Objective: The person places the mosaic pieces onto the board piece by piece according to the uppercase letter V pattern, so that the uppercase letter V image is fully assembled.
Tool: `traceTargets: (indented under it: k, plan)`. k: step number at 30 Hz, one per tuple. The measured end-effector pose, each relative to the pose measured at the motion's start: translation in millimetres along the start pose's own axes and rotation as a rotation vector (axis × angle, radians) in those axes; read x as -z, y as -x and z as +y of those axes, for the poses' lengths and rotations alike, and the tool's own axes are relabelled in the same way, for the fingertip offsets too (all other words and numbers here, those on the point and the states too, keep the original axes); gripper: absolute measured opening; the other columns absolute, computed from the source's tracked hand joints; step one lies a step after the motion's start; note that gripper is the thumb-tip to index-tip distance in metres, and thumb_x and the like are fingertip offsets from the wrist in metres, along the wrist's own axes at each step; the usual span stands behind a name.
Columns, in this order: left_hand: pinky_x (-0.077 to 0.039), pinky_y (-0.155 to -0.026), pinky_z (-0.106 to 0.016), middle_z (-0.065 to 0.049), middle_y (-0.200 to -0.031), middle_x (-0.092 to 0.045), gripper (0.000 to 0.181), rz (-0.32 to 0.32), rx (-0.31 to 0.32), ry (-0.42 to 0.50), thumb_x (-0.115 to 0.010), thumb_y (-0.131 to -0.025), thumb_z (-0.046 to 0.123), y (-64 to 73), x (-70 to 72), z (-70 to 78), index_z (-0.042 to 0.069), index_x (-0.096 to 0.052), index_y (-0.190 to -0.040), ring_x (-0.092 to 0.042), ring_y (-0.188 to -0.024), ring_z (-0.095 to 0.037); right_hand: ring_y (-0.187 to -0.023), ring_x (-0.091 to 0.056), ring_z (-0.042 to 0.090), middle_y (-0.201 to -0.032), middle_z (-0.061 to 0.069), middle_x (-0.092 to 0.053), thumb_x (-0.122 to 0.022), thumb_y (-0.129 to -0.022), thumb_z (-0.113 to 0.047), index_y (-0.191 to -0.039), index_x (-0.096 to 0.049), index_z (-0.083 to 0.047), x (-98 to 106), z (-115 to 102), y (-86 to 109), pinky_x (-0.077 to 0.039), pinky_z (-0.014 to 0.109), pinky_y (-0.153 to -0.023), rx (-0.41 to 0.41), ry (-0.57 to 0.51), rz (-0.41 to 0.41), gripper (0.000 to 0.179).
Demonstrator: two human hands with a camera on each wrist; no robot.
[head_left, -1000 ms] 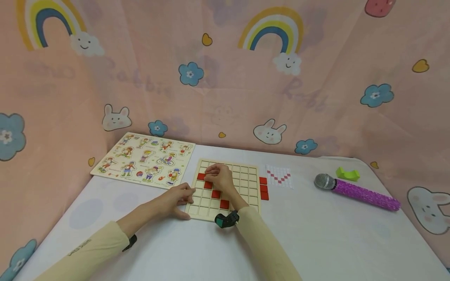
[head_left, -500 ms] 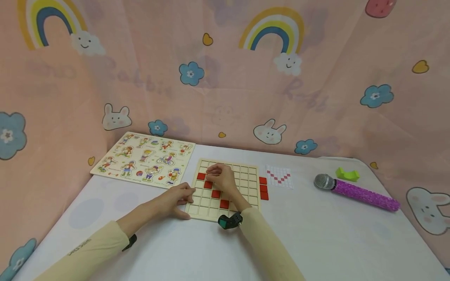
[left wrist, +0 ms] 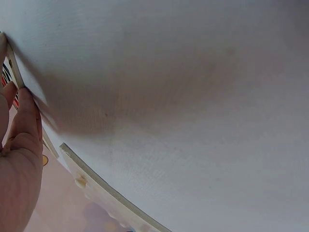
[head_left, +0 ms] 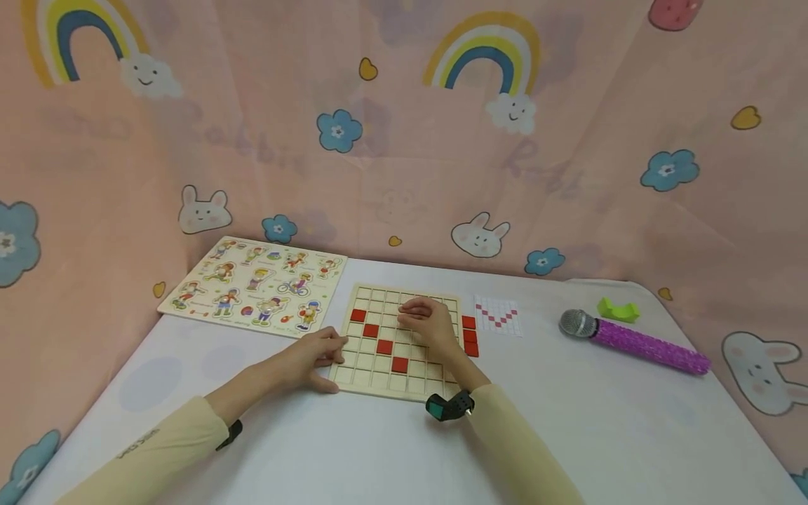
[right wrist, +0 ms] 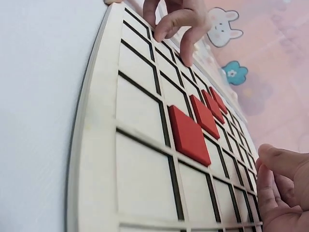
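A pale wooden grid board [head_left: 368,379] lies on the table, with several red square tiles [head_left: 384,346] set in a diagonal from upper left to lower right. My left hand [head_left: 313,359] rests at the board's left edge. Its fingertips touch the cells there, and the thumb is by the near-left corner. Over the board's right half hovers my right hand [head_left: 434,326], thumb and fingers loosely bent towards each other; I see no tile between them. Three loose red tiles [head_left: 470,336] lie beside the board's right edge. A small pattern card [head_left: 498,315], with red squares in a V, lies beyond them.
A picture board [head_left: 252,287] with figures lies behind and left of the grid board. At the right are a purple microphone [head_left: 650,346] and a green curved block [head_left: 618,310]. A pink patterned cloth [head_left: 391,168] backs the white table [head_left: 353,449].
My right hand has moved right, away from the upper-left tiles, which now show fully. My left hand has stayed at the board's edge. The head view has shifted slightly.
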State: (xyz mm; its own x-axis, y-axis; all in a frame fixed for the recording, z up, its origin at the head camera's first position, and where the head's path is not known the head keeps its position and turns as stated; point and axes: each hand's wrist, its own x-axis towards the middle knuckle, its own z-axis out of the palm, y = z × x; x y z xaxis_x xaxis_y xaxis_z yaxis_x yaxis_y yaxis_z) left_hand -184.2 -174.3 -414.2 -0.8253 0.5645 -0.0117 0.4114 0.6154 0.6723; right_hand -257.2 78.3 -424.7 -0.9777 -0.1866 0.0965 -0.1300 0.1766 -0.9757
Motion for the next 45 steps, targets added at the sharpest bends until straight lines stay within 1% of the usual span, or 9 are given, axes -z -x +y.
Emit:
traceTargets:
  k: [3,9,15,20,25,29,33,37,45]
  plan:
    - [-0.048,-0.099,-0.030,-0.002,-0.111,-0.052,0.029,0.006,-0.004,-0.002,-0.085,-0.071,0.013,-0.4,1.0,0.0,0.013,-0.059,-0.083,-0.047,-0.118,-0.026,-0.087,-0.068,0.019,-0.102,0.022,-0.068,-0.071,-0.082,0.005,-0.103,-0.064,0.007,13.1,3.1,3.5,-0.056,0.019,-0.077,-0.011,-0.024,0.017,0.023]
    - [-0.047,-0.100,-0.031,-0.002,-0.112,-0.052,0.028,0.011,0.011,0.018,-0.085,-0.071,0.012,-0.7,1.2,0.0,0.012,-0.059,-0.083,-0.046,-0.121,-0.027,-0.085,-0.067,0.013,-0.104,0.025,-0.067,-0.070,-0.082,0.006,-0.104,-0.062,0.011,38.0,6.1,10.4,-0.055,0.015,-0.075,0.017,-0.016,0.057,0.024]
    - [-0.047,-0.100,-0.029,-0.005,-0.116,-0.051,0.030,0.008,0.019,0.031,-0.085,-0.070,0.011,-0.2,-1.1,0.2,0.012,-0.058,-0.082,-0.043,-0.127,-0.031,-0.089,-0.066,0.011,-0.107,0.022,-0.068,-0.070,-0.084,0.000,-0.106,-0.062,0.007,67.3,7.7,23.5,-0.053,0.012,-0.077,-0.024,0.081,0.086,0.024]
    - [-0.047,-0.099,-0.029,-0.003,-0.115,-0.052,0.031,0.015,0.022,0.040,-0.086,-0.069,0.011,0.4,-3.0,0.0,0.012,-0.057,-0.082,-0.044,-0.126,-0.030,-0.091,-0.065,0.010,-0.109,0.020,-0.067,-0.069,-0.087,-0.004,-0.109,-0.062,0.004,93.9,13.3,35.0,-0.052,0.012,-0.080,-0.045,0.151,0.100,0.025]
    - [-0.047,-0.100,-0.028,-0.004,-0.116,-0.052,0.031,0.020,0.021,0.050,-0.086,-0.069,0.010,0.7,-3.6,-0.5,0.012,-0.058,-0.083,-0.044,-0.126,-0.030,-0.096,-0.065,0.019,-0.109,0.019,-0.066,-0.069,-0.088,-0.005,-0.111,-0.061,0.003,113.9,19.4,47.1,-0.052,0.011,-0.081,-0.050,0.247,0.114,0.025]
    - [-0.047,-0.099,-0.028,-0.002,-0.113,-0.052,0.031,0.018,0.016,0.051,-0.085,-0.070,0.011,0.1,-3.8,-1.1,0.012,-0.058,-0.084,-0.046,-0.123,-0.028,-0.098,-0.063,0.026,-0.108,0.019,-0.066,-0.069,-0.087,-0.003,-0.110,-0.061,0.003,121.9,21.8,56.4,-0.052,0.012,-0.080,-0.045,0.316,0.094,0.025]
    - [-0.047,-0.099,-0.028,0.000,-0.111,-0.051,0.030,0.013,0.016,0.051,-0.085,-0.071,0.012,-0.2,-3.9,-2.4,0.012,-0.058,-0.084,-0.046,-0.121,-0.026,-0.095,-0.064,0.024,-0.106,0.017,-0.067,-0.071,-0.085,-0.004,-0.109,-0.062,0.002,124.1,23.9,61.9,-0.052,0.012,-0.079,-0.047,0.336,0.046,0.026]
    - [-0.046,-0.101,-0.030,0.000,-0.111,-0.051,0.029,0.010,0.013,0.036,-0.085,-0.072,0.013,-0.5,-3.8,-3.3,0.013,-0.057,-0.083,-0.045,-0.122,-0.026,-0.090,-0.065,0.022,-0.105,0.017,-0.067,-0.072,-0.084,-0.002,-0.108,-0.063,0.003,123.6,26.4,63.6,-0.052,0.011,-0.078,-0.022,0.329,0.002,0.025]
    - [-0.046,-0.101,-0.031,0.000,-0.110,-0.051,0.029,0.008,0.008,0.033,-0.084,-0.072,0.013,-0.2,-2.2,-2.6,0.013,-0.058,-0.083,-0.046,-0.120,-0.025,-0.088,-0.064,0.024,-0.105,0.019,-0.066,-0.072,-0.083,-0.002,-0.109,-0.062,0.004,123.5,28.9,61.0,-0.051,0.009,-0.077,-0.009,0.354,0.000,0.028]
